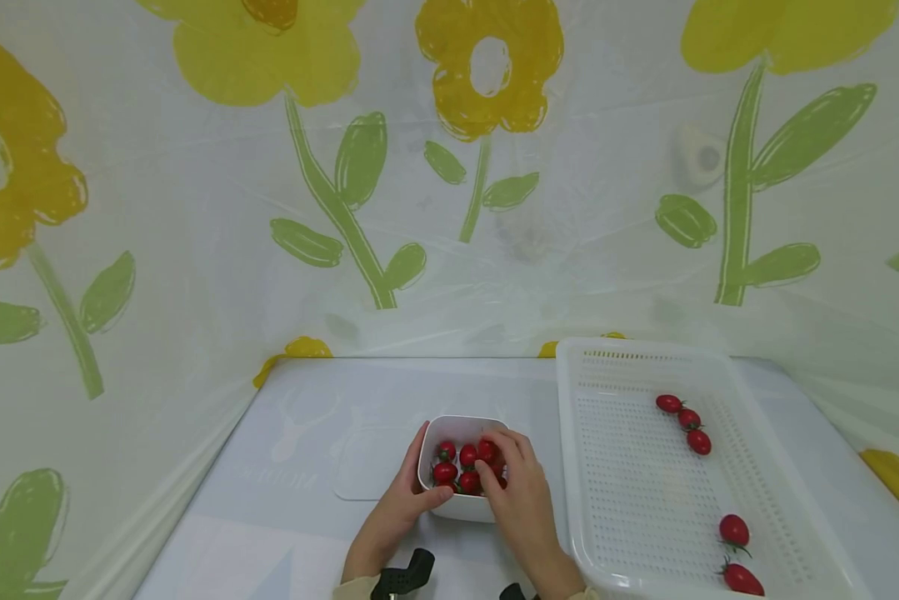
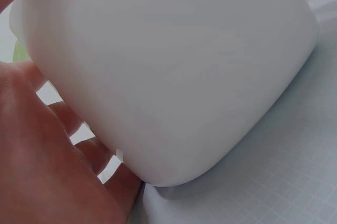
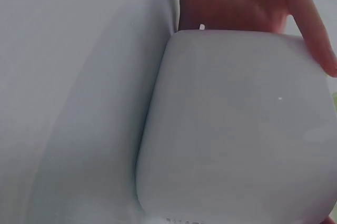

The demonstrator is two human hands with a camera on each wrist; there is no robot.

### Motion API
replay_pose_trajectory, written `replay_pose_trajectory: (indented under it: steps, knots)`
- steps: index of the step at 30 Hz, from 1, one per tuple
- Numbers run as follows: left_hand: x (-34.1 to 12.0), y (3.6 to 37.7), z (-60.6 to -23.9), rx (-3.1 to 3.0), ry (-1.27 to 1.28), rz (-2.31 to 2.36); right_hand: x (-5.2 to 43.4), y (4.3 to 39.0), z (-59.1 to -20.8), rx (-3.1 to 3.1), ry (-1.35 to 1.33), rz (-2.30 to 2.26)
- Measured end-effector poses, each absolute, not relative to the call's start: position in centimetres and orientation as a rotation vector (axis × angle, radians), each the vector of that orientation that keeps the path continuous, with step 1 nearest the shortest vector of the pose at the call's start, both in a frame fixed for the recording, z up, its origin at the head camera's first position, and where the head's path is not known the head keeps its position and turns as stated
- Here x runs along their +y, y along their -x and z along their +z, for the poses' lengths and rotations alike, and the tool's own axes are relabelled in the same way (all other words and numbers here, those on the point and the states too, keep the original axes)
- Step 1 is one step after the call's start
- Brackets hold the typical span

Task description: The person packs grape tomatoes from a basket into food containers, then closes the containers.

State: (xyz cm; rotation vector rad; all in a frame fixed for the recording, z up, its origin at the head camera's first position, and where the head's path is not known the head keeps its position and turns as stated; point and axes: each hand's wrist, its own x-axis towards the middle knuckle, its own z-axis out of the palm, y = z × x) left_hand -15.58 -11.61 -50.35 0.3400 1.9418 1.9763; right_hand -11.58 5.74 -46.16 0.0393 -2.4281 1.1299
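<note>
A white square container (image 1: 460,507) with several cherry tomatoes (image 1: 445,472) in it stands on the table in front of me. My left hand (image 1: 397,508) grips its left side, thumb at the near rim and fingers along the outer wall. In the right wrist view, the left thumb (image 3: 313,29) lies along the rim. My right hand (image 1: 522,492) reaches over the right rim. Its thumb and fingers pinch a cherry tomato (image 1: 486,451) inside the container; the palm side is hidden. Only the container's smooth outer wall (image 2: 174,66) shows large in the left wrist view.
To the right lies a large white perforated basket (image 1: 644,492). Three cherry tomatoes (image 1: 689,419) sit in a row in its far part, and two more (image 1: 735,530) near its front right. A faint flat clear lid (image 1: 355,479) lies left of the container. A flower-print curtain (image 1: 449,283) hangs behind the table.
</note>
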Motion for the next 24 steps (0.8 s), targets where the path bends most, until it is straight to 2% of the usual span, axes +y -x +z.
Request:
replay_pose_trajectory:
  steps: [24]
  knots:
    - [-11.56, 15.42, -50.04, 1.937, -0.344, 1.983, 5.79, 11.87, -46.72, -2.387, -0.04, 1.077]
